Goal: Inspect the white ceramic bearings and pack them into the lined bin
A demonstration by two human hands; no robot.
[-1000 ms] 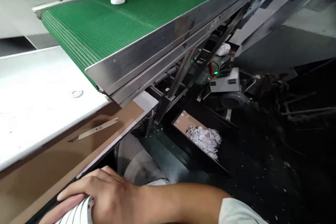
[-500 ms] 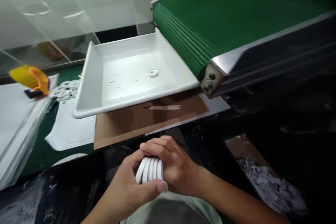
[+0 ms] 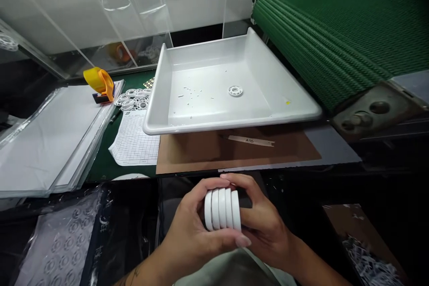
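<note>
A short stack of white plastic rings (image 3: 219,209), several side by side with their rims showing, sits between my two hands above my lap. My left hand (image 3: 189,221) is closed round it, fingers over the top and thumb along the lower edge. From the other side, my right hand (image 3: 270,225) curls against the right end of the stack, its fingertips meeting the left ones at the top. Beyond them, a single white ring (image 3: 235,91) lies in a white tray (image 3: 231,126) among small scraps.
A green conveyor belt (image 3: 335,31) ends at the tray's right side. To the left are an orange tape dispenser (image 3: 104,87), loose white rings (image 3: 134,98), a printed sheet (image 3: 134,140) and bagged sheets (image 3: 50,134). White scraps (image 3: 372,259) fill a box at lower right.
My view has swung left, so the tray and bench appear farther right. My right hand's fingers have shifted from covering the stack's end, and more of the rings shows.
</note>
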